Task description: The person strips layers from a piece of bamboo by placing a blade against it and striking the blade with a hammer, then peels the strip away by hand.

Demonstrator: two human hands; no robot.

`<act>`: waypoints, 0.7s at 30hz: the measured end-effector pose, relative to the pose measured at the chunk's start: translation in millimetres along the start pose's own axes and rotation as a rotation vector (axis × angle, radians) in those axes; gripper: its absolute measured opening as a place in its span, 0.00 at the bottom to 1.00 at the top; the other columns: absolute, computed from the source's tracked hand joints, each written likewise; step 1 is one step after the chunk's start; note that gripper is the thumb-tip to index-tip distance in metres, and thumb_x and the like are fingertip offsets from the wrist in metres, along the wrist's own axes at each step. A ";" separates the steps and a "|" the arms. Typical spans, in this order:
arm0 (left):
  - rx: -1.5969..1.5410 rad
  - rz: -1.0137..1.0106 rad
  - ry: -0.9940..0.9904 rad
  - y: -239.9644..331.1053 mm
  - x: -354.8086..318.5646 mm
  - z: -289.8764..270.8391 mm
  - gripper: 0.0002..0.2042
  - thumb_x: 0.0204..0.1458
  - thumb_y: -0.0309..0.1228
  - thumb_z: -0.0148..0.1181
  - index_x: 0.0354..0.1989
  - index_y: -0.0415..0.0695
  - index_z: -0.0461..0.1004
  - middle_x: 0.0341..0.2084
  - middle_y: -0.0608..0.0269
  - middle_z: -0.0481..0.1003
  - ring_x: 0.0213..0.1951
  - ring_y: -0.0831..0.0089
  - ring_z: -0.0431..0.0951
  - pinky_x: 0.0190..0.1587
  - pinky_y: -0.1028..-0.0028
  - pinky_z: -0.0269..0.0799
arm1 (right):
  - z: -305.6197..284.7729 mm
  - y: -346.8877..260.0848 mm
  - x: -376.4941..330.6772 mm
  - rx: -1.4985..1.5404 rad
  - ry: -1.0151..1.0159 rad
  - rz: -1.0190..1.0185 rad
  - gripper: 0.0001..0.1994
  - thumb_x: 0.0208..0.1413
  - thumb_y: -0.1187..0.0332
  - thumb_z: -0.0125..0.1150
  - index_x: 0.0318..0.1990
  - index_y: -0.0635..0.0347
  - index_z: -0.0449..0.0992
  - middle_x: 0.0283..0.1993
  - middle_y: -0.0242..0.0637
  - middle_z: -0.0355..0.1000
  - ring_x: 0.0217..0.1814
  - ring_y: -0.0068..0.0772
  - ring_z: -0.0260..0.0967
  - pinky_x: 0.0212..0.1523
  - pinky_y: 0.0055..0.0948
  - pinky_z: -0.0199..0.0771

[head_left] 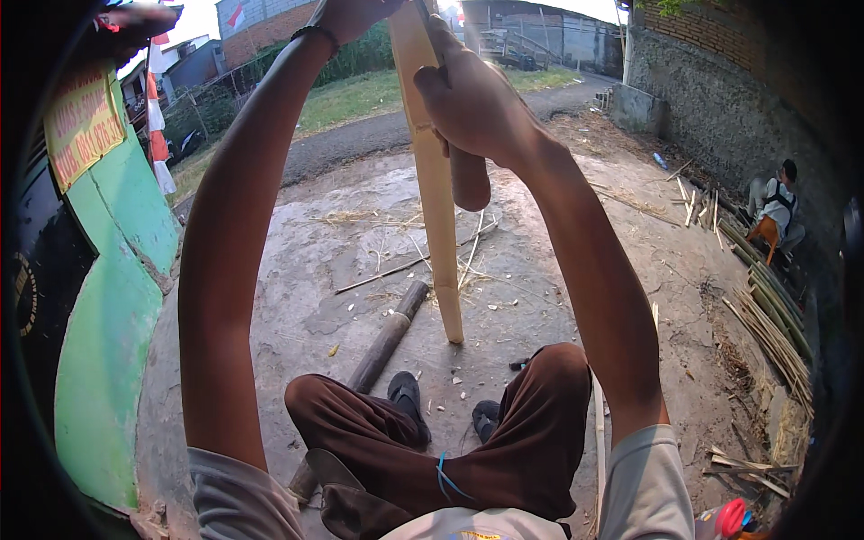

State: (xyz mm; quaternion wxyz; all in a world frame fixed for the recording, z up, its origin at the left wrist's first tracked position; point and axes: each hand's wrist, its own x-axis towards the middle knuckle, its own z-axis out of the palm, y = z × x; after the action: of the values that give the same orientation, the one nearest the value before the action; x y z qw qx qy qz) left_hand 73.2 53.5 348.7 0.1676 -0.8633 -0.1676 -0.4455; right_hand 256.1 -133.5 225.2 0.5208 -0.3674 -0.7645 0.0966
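Observation:
A pale split bamboo slat [432, 198] stands nearly upright before me, its lower end on the ground between my feet. At the upper edge of the head view, my left hand [353, 14] is closed at the slat's upper part, its fingers partly cut off. My right hand [475, 108] is wrapped round a tool's thick, rounded wooden handle [470, 182], right beside the slat. A thin dark blade shows just above that fist, against the bamboo, so it looks like a large knife; most of the blade is out of view.
A dark bamboo pole [389, 337] lies by my left foot. Thin sticks and shavings [369, 219] litter the concrete. Bundled bamboo strips [769, 337] lie along the right, where another person [776, 205] sits by the wall. A green wall [108, 360] stands left.

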 end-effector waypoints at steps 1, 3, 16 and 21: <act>-0.040 0.030 0.001 -4.6 2.7 1.6 0.07 0.51 0.25 0.61 0.33 0.39 0.84 0.31 0.57 0.84 0.33 0.70 0.83 0.40 0.70 0.79 | 0.3 1.0 0.5 -0.022 0.031 -0.051 0.32 0.61 0.71 0.43 0.74 0.59 0.48 0.25 0.41 0.70 0.20 0.32 0.72 0.22 0.35 0.79; -0.087 0.061 0.002 -6.4 5.4 6.9 0.06 0.51 0.25 0.62 0.32 0.38 0.85 0.31 0.56 0.84 0.34 0.69 0.83 0.40 0.70 0.79 | -4.1 0.2 -2.7 -0.035 0.023 -0.016 0.33 0.61 0.69 0.46 0.73 0.68 0.48 0.27 0.46 0.73 0.25 0.38 0.75 0.29 0.38 0.80; -0.002 -0.071 -0.010 37.1 15.0 9.9 0.05 0.48 0.26 0.63 0.31 0.42 0.84 0.29 0.59 0.83 0.29 0.71 0.81 0.36 0.72 0.78 | -19.1 -2.9 -12.0 -0.109 0.077 -0.018 0.35 0.60 0.64 0.49 0.71 0.76 0.51 0.31 0.52 0.77 0.34 0.48 0.80 0.41 0.43 0.80; 0.007 0.054 0.001 15.8 18.7 6.9 0.05 0.46 0.26 0.65 0.30 0.41 0.84 0.29 0.58 0.83 0.30 0.70 0.82 0.37 0.70 0.79 | -18.0 -1.6 -9.8 -0.122 0.068 -0.010 0.34 0.61 0.63 0.50 0.71 0.71 0.53 0.34 0.53 0.78 0.38 0.49 0.80 0.44 0.45 0.79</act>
State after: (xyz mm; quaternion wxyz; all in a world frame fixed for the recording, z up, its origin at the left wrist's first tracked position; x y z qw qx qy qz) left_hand 95.2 45.2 358.1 0.1824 -0.8668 -0.1457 -0.4407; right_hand 272.8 -145.3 226.9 0.5238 -0.3976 -0.7525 0.0349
